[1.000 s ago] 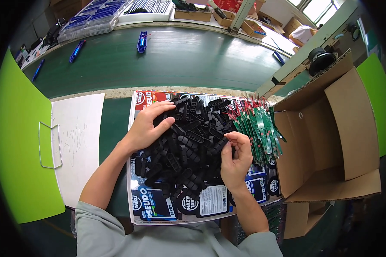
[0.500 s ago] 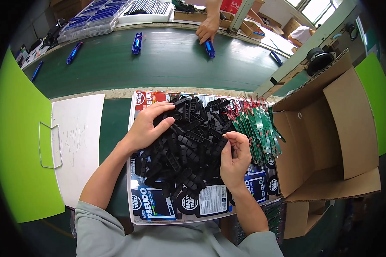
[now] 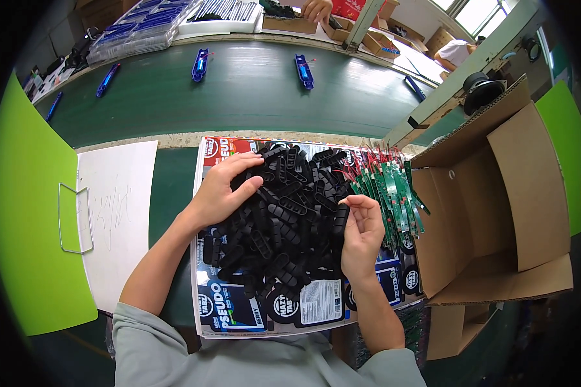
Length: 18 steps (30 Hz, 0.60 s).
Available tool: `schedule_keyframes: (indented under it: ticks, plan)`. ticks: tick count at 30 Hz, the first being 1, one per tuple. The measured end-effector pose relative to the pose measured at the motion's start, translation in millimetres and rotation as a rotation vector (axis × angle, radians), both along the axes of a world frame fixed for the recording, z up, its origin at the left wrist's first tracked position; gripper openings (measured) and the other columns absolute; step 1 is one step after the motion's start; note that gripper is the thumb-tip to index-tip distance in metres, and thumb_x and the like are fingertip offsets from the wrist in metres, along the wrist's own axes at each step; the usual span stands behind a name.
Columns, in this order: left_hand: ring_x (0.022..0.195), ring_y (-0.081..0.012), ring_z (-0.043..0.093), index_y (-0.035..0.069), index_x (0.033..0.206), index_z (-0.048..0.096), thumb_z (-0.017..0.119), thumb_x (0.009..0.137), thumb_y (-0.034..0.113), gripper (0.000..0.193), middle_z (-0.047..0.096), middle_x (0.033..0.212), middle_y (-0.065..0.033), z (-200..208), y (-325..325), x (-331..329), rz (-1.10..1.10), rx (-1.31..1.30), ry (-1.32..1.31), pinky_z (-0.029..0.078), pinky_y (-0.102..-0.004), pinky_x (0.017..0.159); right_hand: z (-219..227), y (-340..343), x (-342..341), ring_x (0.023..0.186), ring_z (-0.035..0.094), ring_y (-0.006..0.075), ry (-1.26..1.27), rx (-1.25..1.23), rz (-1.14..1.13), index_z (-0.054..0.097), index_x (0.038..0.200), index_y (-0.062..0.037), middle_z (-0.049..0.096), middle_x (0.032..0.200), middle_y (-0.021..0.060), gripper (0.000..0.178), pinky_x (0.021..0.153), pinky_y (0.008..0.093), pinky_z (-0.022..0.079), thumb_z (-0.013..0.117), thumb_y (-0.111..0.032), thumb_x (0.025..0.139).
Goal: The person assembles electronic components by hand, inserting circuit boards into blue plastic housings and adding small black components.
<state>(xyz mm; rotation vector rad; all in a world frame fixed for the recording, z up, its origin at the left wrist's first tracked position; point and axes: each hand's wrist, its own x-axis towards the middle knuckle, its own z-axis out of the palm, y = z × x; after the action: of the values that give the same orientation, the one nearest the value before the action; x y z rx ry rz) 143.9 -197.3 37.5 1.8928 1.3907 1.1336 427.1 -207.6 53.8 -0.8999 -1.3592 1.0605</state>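
Note:
A heap of small black oval plastic pieces covers the middle of a printed sheet stack. My left hand rests at the heap's upper left edge, thumb and fingers apart, holding nothing. On the heap's right side, my right hand pinches one black plastic piece between thumb and fingers. Just beyond that hand lies a bundle of narrow green circuit boards with thin red wires at their far ends.
An open cardboard box stands to the right. Across the far side runs a green conveyor belt carrying several blue housings. Another person's hand is over cartons behind it. A white paper and lime-green board lie left.
My right hand has shifted slightly right, and the piece in its pinch now shows clearly. The other person's hand has let go of a blue housing and withdrawn. The housings have slid left.

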Motion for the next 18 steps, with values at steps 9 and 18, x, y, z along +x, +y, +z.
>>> schedule_keyframes:
  ticks: [9, 18]
  plan:
    - [0.139, -0.0330, 0.054, -0.001, 0.134, 0.063, 0.065, 0.098, 0.022, 0.043, 0.061, 0.143, -0.0207, -1.5, -1.6, 0.1, -0.005, -0.004, -0.001, 0.037, -0.0428, 0.119, -2.0, 3.6, 3.5, 0.088, 0.059, 0.0099, 0.154, -0.149, 0.016, 0.057, 0.125, 0.0029, 0.062, 0.111, 0.0074, 0.023, 0.081, 0.0233, 0.050, 0.052, 0.006, 0.103]
    - [0.132, -0.0361, 0.059, -0.003, 0.129, 0.066, 0.069, 0.096, 0.027, 0.045, 0.064, 0.137, -0.0242, -1.0, 2.0, 2.7, 0.019, 0.045, -0.027, 0.043, -0.0424, 0.114, 2.3, 4.0, 3.5, 0.088, 0.059, 0.0094, 0.157, -0.149, 0.037, 0.061, 0.127, 0.0055, 0.063, 0.108, 0.0067, 0.024, 0.080, 0.0241, 0.049, 0.052, 0.004, 0.104]
